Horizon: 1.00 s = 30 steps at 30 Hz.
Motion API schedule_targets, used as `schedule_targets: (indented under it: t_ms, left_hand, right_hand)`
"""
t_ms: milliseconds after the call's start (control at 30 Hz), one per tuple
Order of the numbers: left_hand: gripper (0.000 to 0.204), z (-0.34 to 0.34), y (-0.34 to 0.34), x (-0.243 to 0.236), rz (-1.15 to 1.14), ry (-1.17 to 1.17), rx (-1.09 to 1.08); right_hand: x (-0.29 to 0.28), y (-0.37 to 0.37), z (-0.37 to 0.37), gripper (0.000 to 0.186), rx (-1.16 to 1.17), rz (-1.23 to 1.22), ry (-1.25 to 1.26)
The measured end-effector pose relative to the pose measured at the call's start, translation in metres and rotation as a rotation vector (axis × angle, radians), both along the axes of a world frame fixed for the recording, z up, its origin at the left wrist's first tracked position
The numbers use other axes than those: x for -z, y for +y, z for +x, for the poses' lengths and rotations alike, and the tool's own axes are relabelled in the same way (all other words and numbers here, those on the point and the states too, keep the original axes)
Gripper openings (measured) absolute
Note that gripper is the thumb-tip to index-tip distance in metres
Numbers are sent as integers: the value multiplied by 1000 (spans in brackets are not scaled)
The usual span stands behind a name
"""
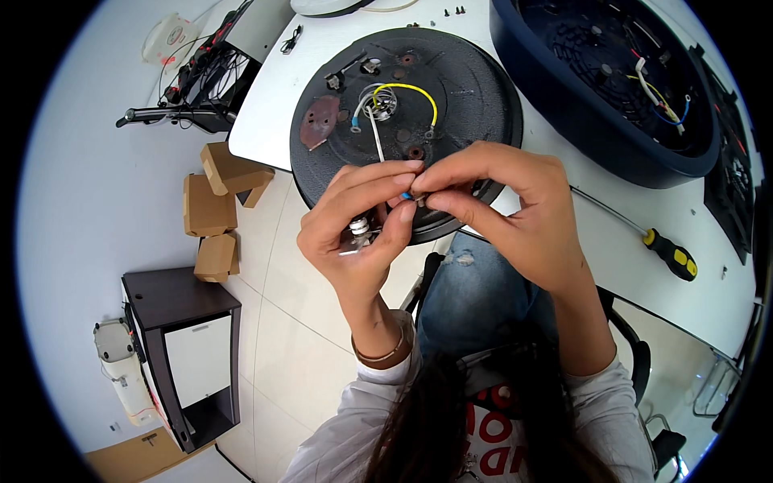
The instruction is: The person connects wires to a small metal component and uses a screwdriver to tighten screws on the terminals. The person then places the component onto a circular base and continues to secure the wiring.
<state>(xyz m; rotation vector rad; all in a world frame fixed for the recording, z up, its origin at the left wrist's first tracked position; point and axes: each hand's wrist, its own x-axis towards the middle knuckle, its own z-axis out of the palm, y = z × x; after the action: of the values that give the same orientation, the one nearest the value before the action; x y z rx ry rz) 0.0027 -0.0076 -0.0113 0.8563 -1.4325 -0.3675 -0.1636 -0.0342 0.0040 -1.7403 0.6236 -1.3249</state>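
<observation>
Over the near edge of a round black metal plate (459, 88), both my hands meet fingertip to fingertip. My left hand (346, 213) pinches a blue-sleeved wire terminal (407, 196) at the end of a white wire (375, 133), which comes from the plate's central hole. Beneath its fingers, a small white and metal part (359, 227) shows partly; whether it is held there, I cannot tell. My right hand (523, 205) closes thumb and forefinger on a tiny metal piece (420, 200), mostly covered. A yellow wire (427, 95) with a ring terminal curves across the plate.
A deep dark-blue round housing (555, 105) with loose wires inside stands on the white table (652, 209) at right. Nearer lies a yellow-and-black screwdriver (672, 253). Small screws (460, 10) lie at the back. Cardboard boxes (209, 205) and a dark cabinet (181, 306) are at left.
</observation>
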Motion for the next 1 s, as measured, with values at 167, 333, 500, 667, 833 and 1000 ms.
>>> schedule_targets:
  t_ms: [167,333,500,667,833,1000]
  left_hand:
    - [18,2,1,1,6,-70,-25]
    - [17,-1,0,0,-19,-96,-91]
    - [18,-3,2,3,-22,-47,-102]
    - [19,2,1,5,-27,-6,-69]
    - [20,6,2,4,-2,-29,-58]
    - [18,4,5,1,54,-47,-102]
  right_hand:
    - [-2,-3,-2,19,56,-44,64]
    - [0,-3,-1,22,109,-133,142]
    - [2,1,5,22,103,-71,89]
    - [1,3,7,20,37,-1,5]
    - [1,-2,6,13,13,-45,78]
    - [1,-2,8,13,34,0,109]
